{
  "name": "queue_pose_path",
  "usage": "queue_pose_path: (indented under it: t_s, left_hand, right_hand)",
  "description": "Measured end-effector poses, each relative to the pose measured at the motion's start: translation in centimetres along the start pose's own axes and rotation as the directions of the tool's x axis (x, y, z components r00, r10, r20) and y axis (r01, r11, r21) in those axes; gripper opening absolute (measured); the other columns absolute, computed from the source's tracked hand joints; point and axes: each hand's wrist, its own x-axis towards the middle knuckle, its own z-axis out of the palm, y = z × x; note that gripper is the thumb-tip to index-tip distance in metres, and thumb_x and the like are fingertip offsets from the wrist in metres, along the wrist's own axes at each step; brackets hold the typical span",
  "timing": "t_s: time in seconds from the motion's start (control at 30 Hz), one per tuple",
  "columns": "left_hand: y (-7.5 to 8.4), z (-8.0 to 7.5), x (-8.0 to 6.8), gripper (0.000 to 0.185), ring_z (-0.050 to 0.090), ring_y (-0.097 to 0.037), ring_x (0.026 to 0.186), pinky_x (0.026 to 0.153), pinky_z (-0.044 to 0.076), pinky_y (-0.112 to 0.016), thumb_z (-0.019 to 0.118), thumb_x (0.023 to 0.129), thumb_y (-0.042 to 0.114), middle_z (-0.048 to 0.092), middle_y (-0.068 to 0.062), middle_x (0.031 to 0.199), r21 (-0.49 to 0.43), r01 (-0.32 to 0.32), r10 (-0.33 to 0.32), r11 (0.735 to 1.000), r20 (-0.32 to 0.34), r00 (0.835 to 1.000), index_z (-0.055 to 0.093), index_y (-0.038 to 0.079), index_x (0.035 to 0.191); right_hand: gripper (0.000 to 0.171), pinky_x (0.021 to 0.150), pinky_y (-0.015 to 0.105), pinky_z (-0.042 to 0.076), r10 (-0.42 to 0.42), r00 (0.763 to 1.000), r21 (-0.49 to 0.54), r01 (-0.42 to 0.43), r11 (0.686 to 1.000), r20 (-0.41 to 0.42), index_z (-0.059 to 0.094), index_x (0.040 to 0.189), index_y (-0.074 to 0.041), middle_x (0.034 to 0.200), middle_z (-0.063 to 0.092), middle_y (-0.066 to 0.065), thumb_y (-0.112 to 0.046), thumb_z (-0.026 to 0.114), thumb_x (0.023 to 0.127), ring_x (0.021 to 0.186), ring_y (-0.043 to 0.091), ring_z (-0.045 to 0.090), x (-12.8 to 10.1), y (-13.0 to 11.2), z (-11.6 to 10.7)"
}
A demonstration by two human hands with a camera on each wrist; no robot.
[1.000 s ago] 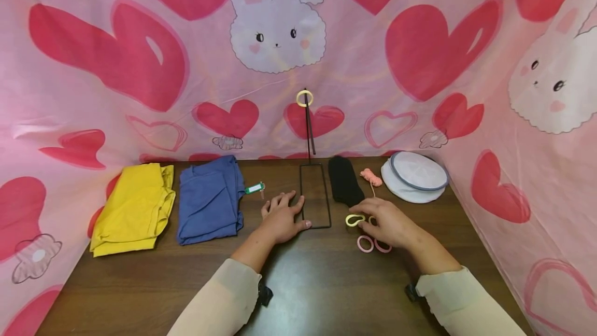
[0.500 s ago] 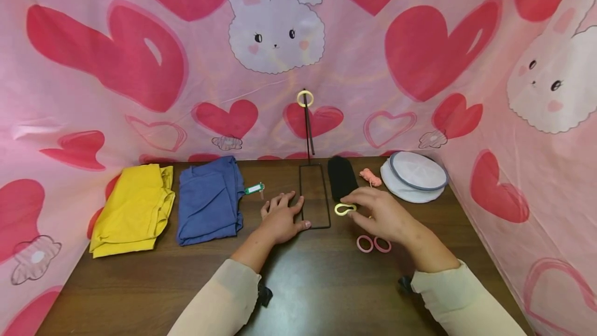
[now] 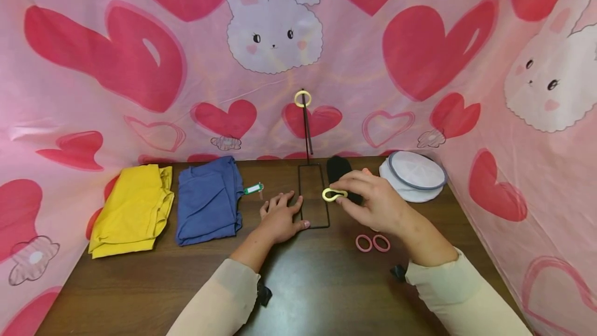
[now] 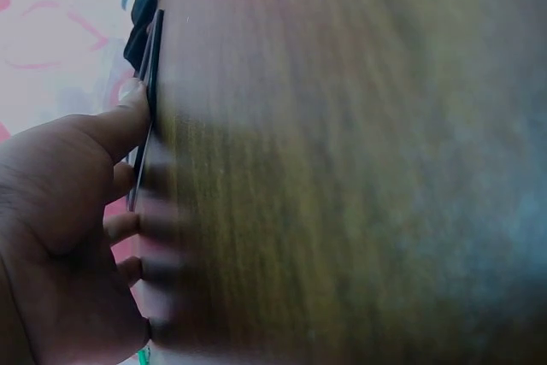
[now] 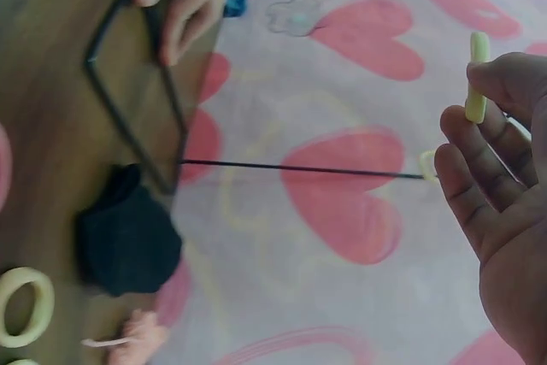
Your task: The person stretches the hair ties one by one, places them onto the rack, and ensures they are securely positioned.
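Observation:
A black wire stand rises at the back of the table; its flat rectangular base point(image 3: 313, 196) lies on the wood and its thin upright rod point(image 3: 308, 134) carries one yellow ring point(image 3: 302, 98) at the top. My left hand point(image 3: 284, 206) rests flat on the table, thumb against the base's wire point(image 4: 149, 91). My right hand point(image 3: 342, 193) pinches a second yellow ring point(image 3: 333, 194) in the air just right of the base. In the right wrist view that ring point(image 5: 476, 77) sits between thumb and fingers, near the rod's point(image 5: 299, 168) top.
Two pink rings point(image 3: 373, 243) lie on the table below my right hand. A black cloth point(image 3: 338, 167) and a white cap point(image 3: 412, 175) sit at back right. Folded blue cloth point(image 3: 209, 198), yellow cloth point(image 3: 132, 209) and a green tag point(image 3: 254, 189) lie left.
My right hand has lifted the yellow ring off the table and carried it up and left toward the stand. The left hand has stayed on the base.

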Motion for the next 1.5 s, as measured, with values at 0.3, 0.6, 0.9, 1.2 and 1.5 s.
queue_pose_path:
  t_s: [0.3,0.6,0.9,1.2,1.5]
  left_hand:
    - [0.1,-0.1,-0.1,0.078,0.012,-0.036,0.157,0.118,0.01,-0.067,0.058,0.097,0.065,0.018,-0.001,0.172,-0.001,-0.002,0.002,1.0,-0.004,1.0,0.033,0.034,0.163]
    - [-0.1,0.0,0.0,0.078,0.011,-0.036,0.157,0.118,0.01,-0.067,0.058,0.097,0.066,0.018,0.0,0.173,0.001,-0.002,0.002,1.0,-0.002,1.0,0.032,0.035,0.163]
    - [-0.3,0.2,0.2,0.078,0.01,-0.035,0.157,0.118,0.009,-0.066,0.057,0.097,0.067,0.016,0.001,0.173,-0.007,0.001,-0.001,1.0,0.009,1.0,0.03,0.036,0.164]
    - [-0.3,0.1,0.1,0.078,0.011,-0.035,0.157,0.118,0.009,-0.066,0.058,0.097,0.066,0.017,0.001,0.173,-0.009,-0.006,0.006,1.0,0.008,1.0,0.031,0.035,0.164]
    - [-0.2,0.0,0.0,0.078,0.01,-0.034,0.158,0.119,0.008,-0.065,0.058,0.097,0.066,0.016,0.001,0.173,-0.018,-0.005,0.005,1.0,0.008,1.0,0.031,0.035,0.164]
  right_hand:
    - [0.031,0.089,0.029,0.054,-0.038,0.998,-0.002,0.038,0.999,-0.055,0.079,0.114,-0.012,0.11,0.073,0.0,-0.008,0.083,0.084,0.101,0.015,0.07,2.6,-1.4,-1.2]
    - [0.026,0.087,0.029,0.055,-0.11,0.983,-0.033,0.106,0.994,-0.144,0.08,0.112,-0.008,0.107,0.074,0.004,-0.011,0.082,0.086,0.099,0.02,0.071,4.6,-2.2,-2.1]
    - [0.02,0.075,0.03,0.054,-0.136,0.97,-0.038,0.131,0.991,-0.203,0.08,0.109,-0.008,0.103,0.075,0.005,-0.017,0.079,0.092,0.091,0.017,0.07,6.4,-3.1,-2.6]
    - [0.028,0.086,0.032,0.053,-0.106,0.972,-0.065,0.095,0.993,-0.211,0.08,0.111,-0.008,0.105,0.074,0.006,-0.009,0.085,0.083,0.094,0.02,0.07,7.5,-2.9,-2.7]
    - [0.028,0.077,0.032,0.056,-0.099,0.976,-0.095,0.082,0.992,-0.192,0.08,0.111,-0.007,0.105,0.074,0.006,-0.008,0.085,0.083,0.088,0.017,0.068,7.8,-1.7,-2.3]
